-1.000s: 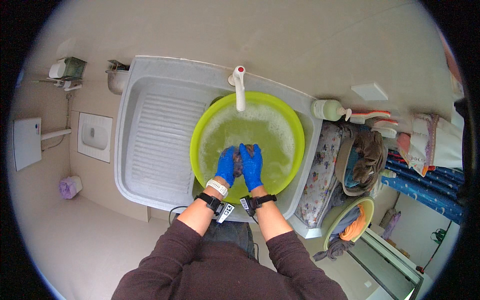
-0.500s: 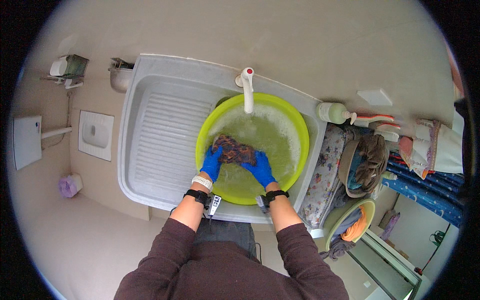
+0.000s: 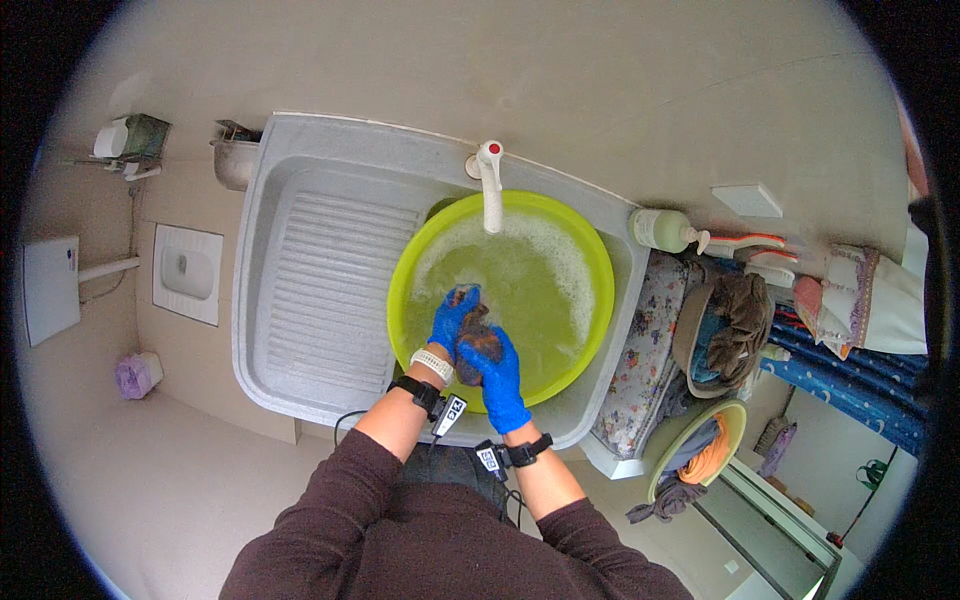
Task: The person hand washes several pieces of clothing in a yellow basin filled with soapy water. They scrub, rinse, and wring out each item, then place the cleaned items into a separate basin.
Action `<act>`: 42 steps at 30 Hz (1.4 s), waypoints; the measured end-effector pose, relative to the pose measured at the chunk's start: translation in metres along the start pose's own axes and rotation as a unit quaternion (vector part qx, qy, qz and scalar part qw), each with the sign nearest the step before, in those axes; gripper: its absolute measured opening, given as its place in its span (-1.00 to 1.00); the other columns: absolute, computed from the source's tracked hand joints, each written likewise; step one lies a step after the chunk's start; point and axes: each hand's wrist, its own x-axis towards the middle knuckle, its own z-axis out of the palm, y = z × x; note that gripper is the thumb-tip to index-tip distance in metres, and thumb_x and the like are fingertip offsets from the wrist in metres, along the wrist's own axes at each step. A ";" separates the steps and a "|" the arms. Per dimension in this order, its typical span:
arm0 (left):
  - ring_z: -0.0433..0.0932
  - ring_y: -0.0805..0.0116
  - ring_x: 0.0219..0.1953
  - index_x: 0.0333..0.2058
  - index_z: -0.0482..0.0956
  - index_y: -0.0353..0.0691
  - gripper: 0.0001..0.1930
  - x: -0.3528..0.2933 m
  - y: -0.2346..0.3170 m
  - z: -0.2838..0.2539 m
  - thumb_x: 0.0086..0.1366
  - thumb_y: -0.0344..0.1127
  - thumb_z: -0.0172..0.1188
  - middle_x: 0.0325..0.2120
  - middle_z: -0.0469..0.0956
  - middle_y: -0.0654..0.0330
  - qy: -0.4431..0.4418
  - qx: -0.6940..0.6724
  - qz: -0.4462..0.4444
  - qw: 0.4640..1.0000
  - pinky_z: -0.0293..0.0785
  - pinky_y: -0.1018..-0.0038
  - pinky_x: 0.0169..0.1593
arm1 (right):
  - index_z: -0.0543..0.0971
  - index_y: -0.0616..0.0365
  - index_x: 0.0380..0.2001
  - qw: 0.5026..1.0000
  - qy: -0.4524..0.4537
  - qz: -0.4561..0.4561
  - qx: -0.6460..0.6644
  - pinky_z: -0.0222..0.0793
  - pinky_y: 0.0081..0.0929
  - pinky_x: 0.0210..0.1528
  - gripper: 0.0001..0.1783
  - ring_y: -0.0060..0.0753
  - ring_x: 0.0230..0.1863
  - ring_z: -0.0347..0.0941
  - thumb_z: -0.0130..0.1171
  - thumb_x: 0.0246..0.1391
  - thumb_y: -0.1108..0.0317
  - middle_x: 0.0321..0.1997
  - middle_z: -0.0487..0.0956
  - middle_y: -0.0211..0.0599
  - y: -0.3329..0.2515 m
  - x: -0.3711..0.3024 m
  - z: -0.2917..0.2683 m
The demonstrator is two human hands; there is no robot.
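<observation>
Bunched up between my blue-gloved hands is a wet, dark brown patterned cloth (image 3: pixel 481 344). My left hand (image 3: pixel 454 318) grips its upper left part, fingers curled. Lower and to the right, my right hand (image 3: pixel 500 378) is closed round the rest of it. Both hands are over the near left part of a lime-green basin (image 3: pixel 602 300) holding cloudy, foamy water (image 3: pixel 540 300). How far the cloth dips into the water I cannot tell. A white tap (image 3: pixel 491 190) reaches over the basin's far rim.
The basin stands in a grey laundry sink (image 3: pixel 262 330) with a ribbed washboard (image 3: pixel 340 285) on the left. To the right are a green pump bottle (image 3: pixel 660 230), brushes (image 3: pixel 750 241), a container of dark clothes (image 3: pixel 738 320) and a lower green tub (image 3: pixel 738 430) of laundry. Further left lies a squat toilet (image 3: pixel 188 275).
My hands have come together and the cloth, stretched out between them before, is now bunched up. The right hand has moved left and nearer to me.
</observation>
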 end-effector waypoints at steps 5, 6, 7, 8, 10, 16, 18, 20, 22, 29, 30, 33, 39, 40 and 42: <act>0.44 0.40 -0.33 -0.15 0.52 -0.26 -0.62 -0.003 -0.007 0.004 0.32 -0.03 0.08 -0.34 0.53 0.18 0.031 0.254 0.089 0.963 0.42 0.41 -0.16 | 0.48 0.19 -0.21 0.987 0.064 -0.063 -0.130 0.38 -0.46 -0.20 -0.65 -0.41 -0.24 0.44 0.34 -0.04 0.31 -0.20 0.55 -0.24 0.018 0.066 -0.007; 0.45 0.37 -0.29 -0.12 0.50 -0.27 -0.61 0.000 -0.009 0.001 0.32 -0.03 0.09 -0.30 0.54 0.17 0.029 0.288 0.076 0.954 0.42 0.39 -0.12 | 0.48 0.20 -0.23 0.981 0.086 -0.046 -0.170 0.37 -0.46 -0.22 -0.66 -0.39 -0.26 0.44 0.34 -0.03 0.30 -0.21 0.55 -0.20 0.026 0.079 -0.014; 0.46 0.34 -0.24 -0.10 0.49 -0.28 -0.60 0.000 -0.011 -0.003 0.32 -0.03 0.10 -0.26 0.54 0.15 0.023 0.238 0.076 0.968 0.42 0.38 -0.09 | 0.48 0.21 -0.22 0.968 0.074 -0.087 -0.224 0.37 -0.40 -0.18 -0.64 -0.33 -0.24 0.45 0.33 -0.01 0.25 -0.20 0.55 -0.17 0.032 0.094 -0.026; 0.49 0.29 -0.18 -0.06 0.45 -0.28 -0.59 0.004 -0.011 -0.010 0.31 -0.06 0.12 -0.21 0.54 0.14 0.026 0.174 0.028 0.984 0.42 0.35 -0.04 | 0.48 0.23 -0.21 0.950 0.070 -0.086 -0.293 0.36 -0.34 -0.13 -0.62 -0.27 -0.21 0.46 0.31 0.00 0.20 -0.18 0.55 -0.13 0.038 0.106 -0.041; 0.47 0.24 -0.05 0.06 0.34 -0.29 -0.53 0.009 -0.014 -0.026 0.29 -0.12 0.15 -0.08 0.48 0.12 0.047 0.128 0.006 0.991 0.38 0.34 0.06 | 0.47 0.25 -0.17 0.892 0.093 -0.132 -0.421 0.33 -0.22 -0.04 -0.54 -0.16 -0.16 0.47 0.26 0.03 0.10 -0.14 0.55 -0.08 0.062 0.117 -0.055; 0.18 0.22 0.24 0.26 0.11 -0.24 -0.27 0.018 -0.025 -0.057 0.24 -0.09 0.23 0.24 0.19 0.09 0.108 0.096 0.034 0.989 0.14 0.34 0.26 | 0.38 0.25 0.12 0.776 -0.065 0.046 -0.626 0.20 -0.11 0.20 -0.30 -0.05 0.13 0.37 0.28 -0.02 0.07 0.17 0.40 0.01 0.078 0.132 -0.081; 0.27 0.21 0.18 0.25 0.13 -0.21 -0.32 0.020 -0.031 -0.050 0.26 -0.10 0.20 0.22 0.23 0.10 0.115 0.096 0.003 0.989 0.21 0.34 0.22 | 0.37 0.24 0.12 0.924 -0.149 0.072 -0.344 0.23 -0.21 0.19 -0.30 -0.15 0.14 0.36 0.34 -0.08 0.18 0.17 0.41 -0.06 0.066 0.125 -0.073; 0.36 0.21 0.10 0.24 0.17 -0.18 -0.37 0.023 -0.036 -0.038 0.28 -0.11 0.17 0.18 0.29 0.11 0.077 -0.005 -0.088 0.993 0.30 0.33 0.16 | 0.36 0.23 0.12 0.973 -0.155 0.073 -0.157 0.26 -0.30 0.17 -0.29 -0.24 0.12 0.37 0.38 -0.12 0.27 0.14 0.43 -0.14 0.054 0.109 -0.055; 0.45 0.21 0.01 0.22 0.21 -0.15 -0.42 0.025 -0.038 -0.029 0.30 -0.12 0.15 0.13 0.36 0.11 -0.062 -0.214 -0.194 0.955 0.39 0.33 0.09 | 0.36 0.22 0.11 0.989 -0.119 0.013 -0.088 0.30 -0.38 0.12 -0.28 -0.32 0.07 0.39 0.41 -0.15 0.33 0.08 0.48 -0.21 0.045 0.072 -0.034; 0.49 0.34 -0.23 -0.14 0.50 -0.15 -0.74 0.016 -0.030 -0.013 0.31 -0.14 0.10 -0.27 0.54 0.24 -0.017 -0.216 -0.118 0.969 0.47 0.36 -0.14 | 0.45 0.28 -0.01 0.994 -0.002 0.027 -0.104 0.36 -0.39 0.04 -0.44 -0.34 0.01 0.44 0.38 -0.07 0.27 0.02 0.52 -0.15 0.010 0.021 -0.004; 0.49 0.34 -0.25 -0.16 0.50 -0.16 -0.75 0.014 -0.029 -0.011 0.32 -0.14 0.09 -0.29 0.55 0.24 -0.009 -0.273 -0.172 0.946 0.47 0.36 -0.15 | 0.48 0.28 -0.07 0.994 0.020 0.029 -0.106 0.36 -0.40 0.03 -0.49 -0.36 0.00 0.44 0.37 -0.06 0.25 0.01 0.53 -0.12 0.007 0.030 -0.002; 0.47 0.34 -0.34 -0.30 0.57 -0.13 -0.76 0.004 -0.028 -0.010 0.40 -0.18 -0.04 -0.39 0.56 0.20 -0.005 0.103 0.047 0.994 0.45 0.34 -0.17 | 0.55 0.29 -0.19 0.988 0.050 0.037 -0.142 0.37 -0.36 0.01 -0.55 -0.32 0.00 0.46 0.33 -0.02 0.15 -0.01 0.53 -0.02 0.009 0.068 -0.005; 0.42 0.36 -0.10 0.01 0.45 -0.20 -0.63 0.006 -0.021 -0.048 0.33 -0.13 0.11 -0.11 0.49 0.17 0.064 0.185 0.084 0.977 0.33 0.41 0.06 | 0.58 0.25 -0.15 0.852 0.101 -0.140 -0.494 0.15 -0.07 0.22 -0.43 -0.02 0.11 0.38 0.22 0.02 -0.07 0.01 0.51 0.08 0.053 0.128 -0.048; 0.37 0.31 0.00 0.08 0.37 -0.19 -0.56 0.007 -0.022 -0.055 0.31 -0.12 0.13 -0.01 0.42 0.12 0.062 0.186 0.057 0.979 0.28 0.39 0.11 | 0.59 0.23 -0.14 0.847 0.137 -0.151 -0.491 0.09 -0.02 0.25 -0.42 0.03 0.14 0.35 0.20 0.01 -0.10 0.01 0.51 0.07 0.062 0.130 -0.054; 0.27 0.21 0.19 0.24 0.22 -0.17 -0.38 0.008 -0.023 -0.065 0.28 -0.11 0.18 0.18 0.27 0.04 0.096 0.210 0.018 0.973 0.19 0.35 0.22 | 0.50 0.09 0.05 0.807 -0.025 -0.056 -0.587 -0.04 -0.02 0.33 -0.37 0.04 0.28 0.18 0.20 0.00 -0.08 0.18 0.38 0.09 0.070 0.138 -0.069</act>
